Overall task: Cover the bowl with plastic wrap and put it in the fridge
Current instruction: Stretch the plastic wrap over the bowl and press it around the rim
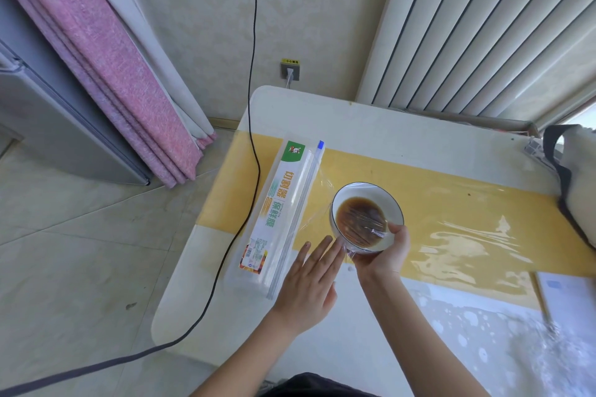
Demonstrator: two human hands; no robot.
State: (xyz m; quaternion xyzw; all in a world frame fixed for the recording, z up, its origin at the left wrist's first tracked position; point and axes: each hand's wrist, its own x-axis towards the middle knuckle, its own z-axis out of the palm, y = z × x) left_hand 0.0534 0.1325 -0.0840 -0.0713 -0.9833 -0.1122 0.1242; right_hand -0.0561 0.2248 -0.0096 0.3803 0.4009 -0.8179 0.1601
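Holding the bowl at its near rim, the right hand was closed on it. The left hand lay open and flat beside it, fingers on the wrap.

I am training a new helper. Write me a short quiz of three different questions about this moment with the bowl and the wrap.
1. True or false: the plastic wrap is already stretched over the bowl.
2. Which hand grips the bowl? A. left hand B. right hand C. both
3. Fill in: the wrap box lies on the table, to the ____ of the bowl.

Key
1. True; shiny creases show over the dark liquid.
2. B; the left hand is flat and open beside the bowl, at the loose film.
3. Left.
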